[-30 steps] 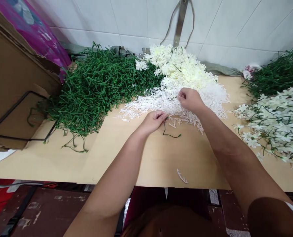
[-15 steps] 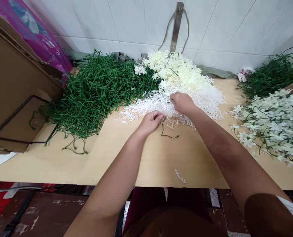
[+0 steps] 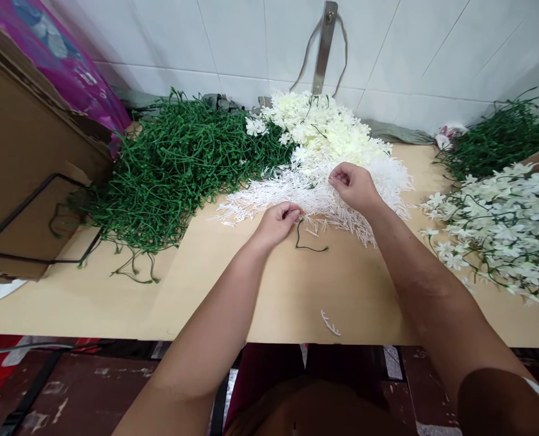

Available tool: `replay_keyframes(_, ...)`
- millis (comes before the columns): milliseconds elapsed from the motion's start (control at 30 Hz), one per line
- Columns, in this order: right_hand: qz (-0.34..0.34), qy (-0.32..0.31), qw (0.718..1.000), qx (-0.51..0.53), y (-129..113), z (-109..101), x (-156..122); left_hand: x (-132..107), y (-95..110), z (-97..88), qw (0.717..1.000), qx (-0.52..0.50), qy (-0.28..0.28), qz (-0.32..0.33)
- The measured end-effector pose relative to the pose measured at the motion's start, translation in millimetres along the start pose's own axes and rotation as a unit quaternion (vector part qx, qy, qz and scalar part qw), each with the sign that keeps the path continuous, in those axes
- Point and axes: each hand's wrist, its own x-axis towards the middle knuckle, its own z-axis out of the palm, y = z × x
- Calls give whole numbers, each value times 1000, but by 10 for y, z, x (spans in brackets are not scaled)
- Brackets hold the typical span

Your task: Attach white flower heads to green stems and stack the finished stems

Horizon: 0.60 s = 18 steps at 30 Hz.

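Note:
My left hand [image 3: 279, 225] is closed in a pinch on a thin green plastic stem [image 3: 298, 239], whose lower end bends to the right across the board. Just over the heap of small white stamen pieces [image 3: 287, 194] is my right hand [image 3: 353, 184]. Its thumb and fingertips are pressed together, and whatever sits between them is too small to make out. Behind the white pieces rises a pile of cream-white flower heads [image 3: 337, 130]. A large tangle of green stems [image 3: 188, 157] spreads to the left of both hands.
Finished-looking white flowers on stems [image 3: 510, 236] lie at the right, with more green stems [image 3: 501, 142] behind them. One loose white sprig [image 3: 330, 323] rests near the board's front edge. At the left stand a cardboard box [image 3: 28, 157] and a black wire frame [image 3: 28, 200].
My right hand has lifted from the white pieces and shifted a little to the right, fingers pinched. The left hand and its stem have stayed almost still.

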Motion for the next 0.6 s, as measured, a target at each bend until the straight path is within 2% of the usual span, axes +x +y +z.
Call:
replay_keyframes(100,-24,-33,992,-122,-43,62,28,-6,10,0,1000,1,0,0)
replay_keyframes(200,-36,-74,965,-250,-100,145,106,-18,27,-4,1000,4,0,-13)
replay_keyframes(267,-27,-77,959,-271,-127,162,161,-24,33,-6,1000,3,1,-17)
replay_keyframes(333,-18,-43,973,-224,-135,130,192,-26,34,-4,1000,-2,0,-14)
replay_keyframes(433,9,20,997,-78,-121,35,151,-26,50,10,1000,-12,0,-18)
replay_keyframes(533,13,35,997,60,-120,2,-9,-39,114,26,998,-34,2,-47)
replay_keyframes(600,-19,25,994,105,-147,49,-160,-58,173,29,996,-60,-8,-61)
